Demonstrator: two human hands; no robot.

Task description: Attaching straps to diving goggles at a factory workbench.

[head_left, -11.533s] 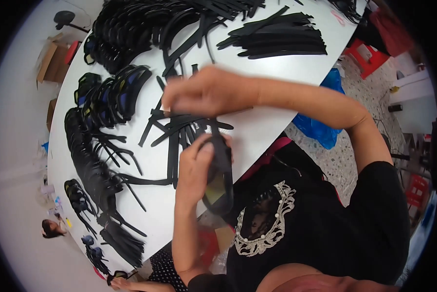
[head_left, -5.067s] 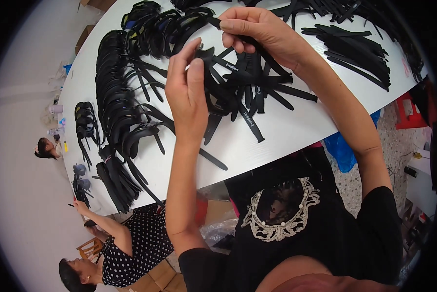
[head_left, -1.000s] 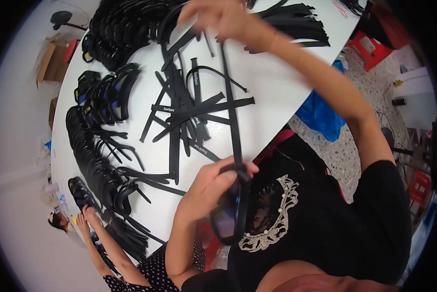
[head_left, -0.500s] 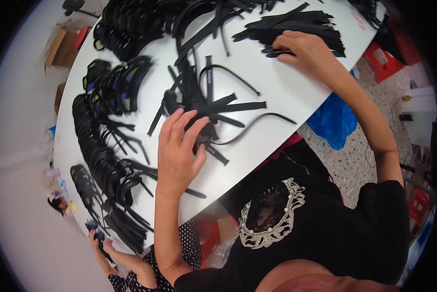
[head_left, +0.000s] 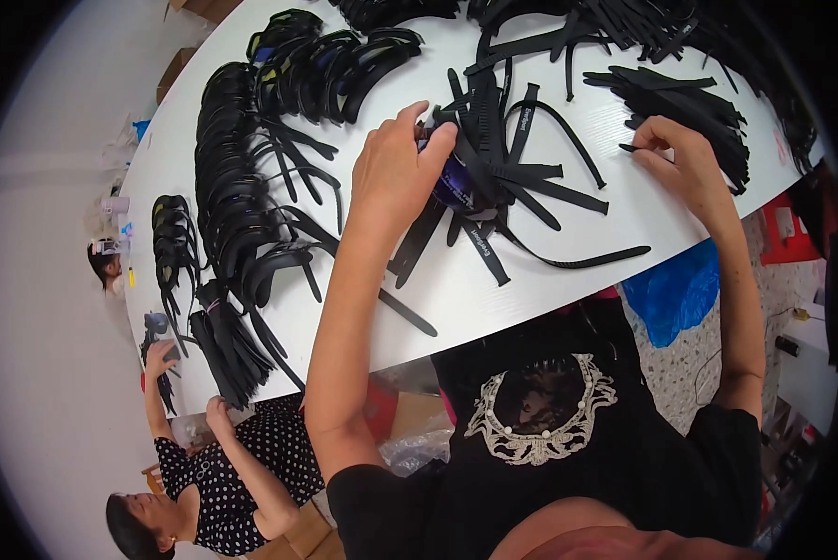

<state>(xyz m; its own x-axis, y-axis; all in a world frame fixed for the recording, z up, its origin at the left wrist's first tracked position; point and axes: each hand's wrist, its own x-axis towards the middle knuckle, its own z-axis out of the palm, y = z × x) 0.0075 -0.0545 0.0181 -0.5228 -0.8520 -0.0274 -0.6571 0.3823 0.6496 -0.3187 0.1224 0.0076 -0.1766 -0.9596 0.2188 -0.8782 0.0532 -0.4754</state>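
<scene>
My left hand (head_left: pixel 402 166) is closed round the edge of a pair of black goggles (head_left: pixel 456 182) with a purple-blue lens, resting on loose straps. Its thumb and forefinger lie at the top of the goggles, and part of the frame is hidden by the hand. Several flat black straps (head_left: pixel 536 177) fan out from beneath and beside the goggles. To the right, my right hand (head_left: pixel 685 168) pinches a black strap (head_left: pixel 626 147), whose tip pokes out left of the fingers. That hand is at the near-left side of a pile of black straps (head_left: pixel 704 107).
Rows of stacked black goggles (head_left: pixel 228 149) line the left of the white table (head_left: pixel 363 322). A bundle of straps (head_left: pixel 223 345) lies by its near-left edge. A co-worker in a dotted top (head_left: pixel 237 476) sits at the left. A blue plastic bag (head_left: pixel 671 294) hangs below the table edge.
The view has shifted, so the table shows farther right and lower. My left hand now grips the goggles, lens showing, where its fingers were spread before. My right hand stays by the strap pile.
</scene>
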